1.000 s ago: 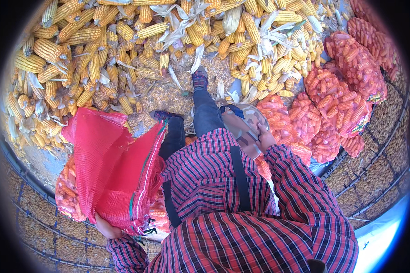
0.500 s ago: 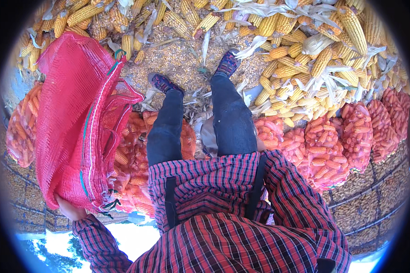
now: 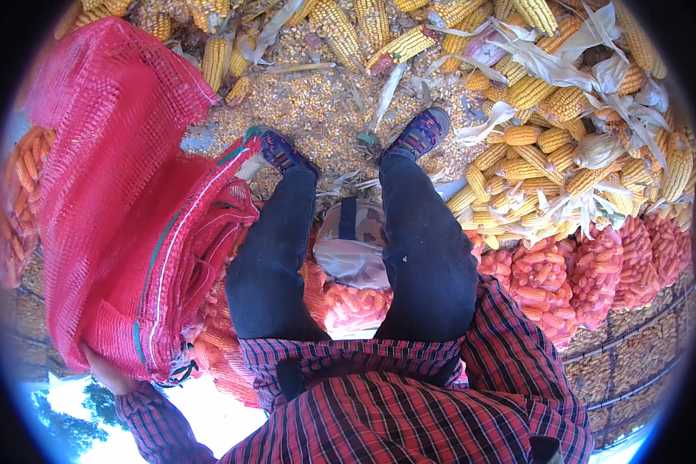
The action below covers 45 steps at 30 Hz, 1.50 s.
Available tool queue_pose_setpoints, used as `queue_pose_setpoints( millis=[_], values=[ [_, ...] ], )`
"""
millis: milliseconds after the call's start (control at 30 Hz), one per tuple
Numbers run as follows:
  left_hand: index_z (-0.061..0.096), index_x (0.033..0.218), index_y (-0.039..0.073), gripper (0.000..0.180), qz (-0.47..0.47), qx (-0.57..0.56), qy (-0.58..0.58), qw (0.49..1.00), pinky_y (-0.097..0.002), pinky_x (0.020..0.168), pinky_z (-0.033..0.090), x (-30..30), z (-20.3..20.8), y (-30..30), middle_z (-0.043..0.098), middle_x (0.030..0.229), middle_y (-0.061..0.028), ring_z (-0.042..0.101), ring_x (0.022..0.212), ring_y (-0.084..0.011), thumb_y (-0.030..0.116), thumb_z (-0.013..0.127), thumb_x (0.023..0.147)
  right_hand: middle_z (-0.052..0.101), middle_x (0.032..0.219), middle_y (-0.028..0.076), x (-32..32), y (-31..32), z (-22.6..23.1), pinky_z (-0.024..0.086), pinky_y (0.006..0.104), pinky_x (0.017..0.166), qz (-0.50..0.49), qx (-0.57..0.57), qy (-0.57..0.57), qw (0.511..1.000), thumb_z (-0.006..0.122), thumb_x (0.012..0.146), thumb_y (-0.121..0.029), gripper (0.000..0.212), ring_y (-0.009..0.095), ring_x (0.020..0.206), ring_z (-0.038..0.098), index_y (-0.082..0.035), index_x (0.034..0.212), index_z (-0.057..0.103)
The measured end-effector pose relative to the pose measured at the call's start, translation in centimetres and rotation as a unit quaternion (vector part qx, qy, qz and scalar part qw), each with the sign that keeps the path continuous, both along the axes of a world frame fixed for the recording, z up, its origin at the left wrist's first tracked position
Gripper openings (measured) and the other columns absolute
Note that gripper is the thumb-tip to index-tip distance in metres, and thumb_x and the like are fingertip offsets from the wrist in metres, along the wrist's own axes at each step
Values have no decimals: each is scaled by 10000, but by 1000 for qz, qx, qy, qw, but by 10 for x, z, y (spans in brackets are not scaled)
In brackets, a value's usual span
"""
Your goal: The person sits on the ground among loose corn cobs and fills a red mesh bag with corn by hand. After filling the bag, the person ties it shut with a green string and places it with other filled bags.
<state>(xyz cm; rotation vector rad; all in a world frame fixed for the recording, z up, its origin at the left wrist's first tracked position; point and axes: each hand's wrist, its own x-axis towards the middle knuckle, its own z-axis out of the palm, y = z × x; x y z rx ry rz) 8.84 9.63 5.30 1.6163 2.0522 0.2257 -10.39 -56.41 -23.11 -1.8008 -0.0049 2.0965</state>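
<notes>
At the left, a limp red mesh sack (image 3: 104,193) with a green and white edge hangs spread out. My left hand (image 3: 110,373) grips its near end, the fingers mostly hidden in the netting. Its far end fans out over loose corn cobs, and the edge reaches my left shoe. My right arm (image 3: 514,340) in a plaid sleeve bends down past my right hip, and the hand itself is out of sight. Between my legs sits a camouflage-patterned padded seat (image 3: 353,259) with a dark strap.
Yellow corn cobs (image 3: 541,147) with dry husks pile up ahead and to the right. Loose kernels (image 3: 340,108) cover the ground around my shoes. Filled red mesh sacks of cobs (image 3: 545,274) stand in a row at right, with another (image 3: 25,193) at far left. Corn-filled wire caging (image 3: 634,340) rises behind them.
My legs have straightened and spread apart, and the camouflage seat now shows between them. The red mesh sack stays in my left hand. The right hand, faintly visible by my thigh before, is gone from view.
</notes>
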Motion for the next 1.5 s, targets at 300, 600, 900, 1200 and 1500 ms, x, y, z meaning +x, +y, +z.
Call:
queue_pose_setpoints(
  millis=[300,600,900,1200,1500],
  values=[
    [406,1413,-23,711,46,23,-110,993,-422,1095,382,-6,-100,24,473,1422,-171,513,1259,-324,514,472,951,592,1230,79,53,-28,-48,500,387,905,72,-8,99,992,647,793,-308,267,284,1012,641,-123,968,727],
    [431,1395,-4,626,45,1,-227,973,-428,1066,413,-22,-203,15,515,1383,-156,542,1220,-314,462,468,979,659,1140,68,120,-57,-98,499,382,896,150,-13,137,979,635,821,-356,288,269,1008,650,-154,1009,719],
    [534,1284,31,433,-26,-213,-433,875,-415,921,528,-61,-198,21,623,1223,-130,627,1073,-286,321,571,964,710,1043,86,282,51,-91,499,382,890,198,97,-102,970,611,871,-396,325,255,972,670,-164,1084,692],
    [569,1219,34,308,-169,-297,-456,821,-350,816,545,-24,-174,-14,661,1107,-78,663,944,-196,166,596,942,694,1008,166,354,317,67,495,436,891,232,425,-331,810,544,917,-363,375,343,975,655,-59,1113,646],
    [539,1259,1,396,-363,-264,-430,783,-311,901,498,-16,-135,-63,650,1148,-82,638,1019,-173,83,623,880,551,1089,205,277,411,116,476,445,917,-120,406,-514,746,675,862,-242,417,372,1044,582,-33,1169,487]
  ],
)
